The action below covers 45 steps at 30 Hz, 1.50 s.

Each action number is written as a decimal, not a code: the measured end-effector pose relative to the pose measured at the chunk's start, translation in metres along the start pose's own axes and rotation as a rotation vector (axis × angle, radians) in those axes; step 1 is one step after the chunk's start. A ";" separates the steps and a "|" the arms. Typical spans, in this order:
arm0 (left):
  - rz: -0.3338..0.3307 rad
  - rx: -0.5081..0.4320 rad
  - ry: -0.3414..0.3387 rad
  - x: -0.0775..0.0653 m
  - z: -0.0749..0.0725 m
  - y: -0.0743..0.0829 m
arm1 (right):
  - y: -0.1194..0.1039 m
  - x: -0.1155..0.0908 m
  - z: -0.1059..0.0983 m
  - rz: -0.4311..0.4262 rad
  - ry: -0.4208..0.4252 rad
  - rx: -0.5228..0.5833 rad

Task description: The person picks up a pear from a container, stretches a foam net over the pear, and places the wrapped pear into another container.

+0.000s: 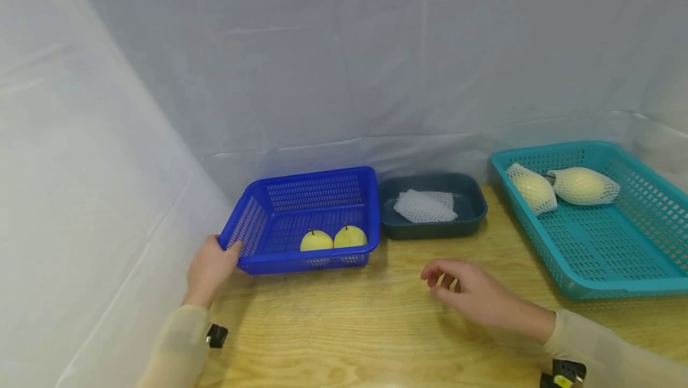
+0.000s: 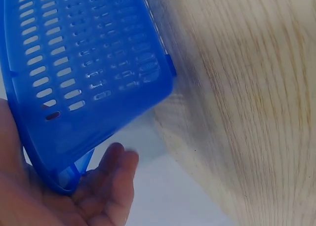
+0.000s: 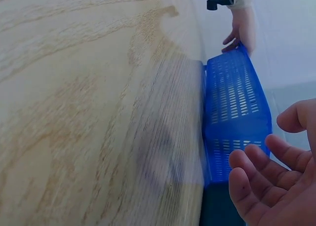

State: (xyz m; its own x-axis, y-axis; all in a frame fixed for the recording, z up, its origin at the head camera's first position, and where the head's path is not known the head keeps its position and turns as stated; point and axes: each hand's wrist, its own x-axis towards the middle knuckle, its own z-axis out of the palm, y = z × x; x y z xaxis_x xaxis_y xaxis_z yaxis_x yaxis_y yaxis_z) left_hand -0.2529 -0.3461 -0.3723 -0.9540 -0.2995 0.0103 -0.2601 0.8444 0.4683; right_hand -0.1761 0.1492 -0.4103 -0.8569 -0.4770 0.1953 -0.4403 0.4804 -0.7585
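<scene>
The left hand (image 1: 211, 268) grips the near left corner of the blue rectangular slotted plastic basket (image 1: 290, 224), thumb over the rim and fingers outside. The right hand (image 1: 475, 292) holds nothing; its fingers are loosely curved above the pale wood-grain table (image 1: 344, 322).

The basket lies between the hands and forward of the right hand, long axis roughly left to right. The left hand is the nearer, in contact; the right hand is apart, off the near right corner. Two round yellow-green pears with stems (image 1: 350, 237) sit side by side near that corner, inside the near wall.

Just right of the basket stands a dark teal rounded rectangular dish (image 1: 432, 231) containing white foam-net sleeves (image 1: 426, 206). Farther right, a turquoise perforated plastic basket (image 1: 596, 256) contains two pale yellow fruits in white foam netting (image 1: 586, 186).
</scene>
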 end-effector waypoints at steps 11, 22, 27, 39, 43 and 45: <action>0.001 0.059 -0.054 0.000 -0.001 0.000 | -0.038 0.025 -0.012 -0.148 -0.079 -0.196; 0.026 0.024 -0.067 -0.006 -0.011 -0.002 | -0.066 0.063 -0.014 -0.197 -0.118 -0.360; 0.023 0.000 -0.096 -0.004 -0.014 -0.003 | -0.070 0.082 -0.013 -0.200 -0.122 -0.395; -0.003 0.085 -0.069 -0.001 -0.009 -0.004 | -0.083 0.134 -0.003 -0.206 -0.177 -0.507; -0.004 0.054 -0.082 -0.002 -0.009 0.000 | -0.088 0.154 0.004 -0.216 -0.200 -0.551; -0.006 0.044 -0.086 -0.002 -0.009 0.001 | -0.091 0.164 0.008 -0.226 -0.215 -0.572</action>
State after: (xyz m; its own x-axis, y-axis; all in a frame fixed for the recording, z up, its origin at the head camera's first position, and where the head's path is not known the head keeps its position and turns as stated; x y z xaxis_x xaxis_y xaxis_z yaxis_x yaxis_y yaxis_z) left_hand -0.2502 -0.3484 -0.3635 -0.9613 -0.2667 -0.0690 -0.2700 0.8621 0.4288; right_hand -0.2747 0.0216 -0.3144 -0.6799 -0.7203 0.1376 -0.7275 0.6388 -0.2505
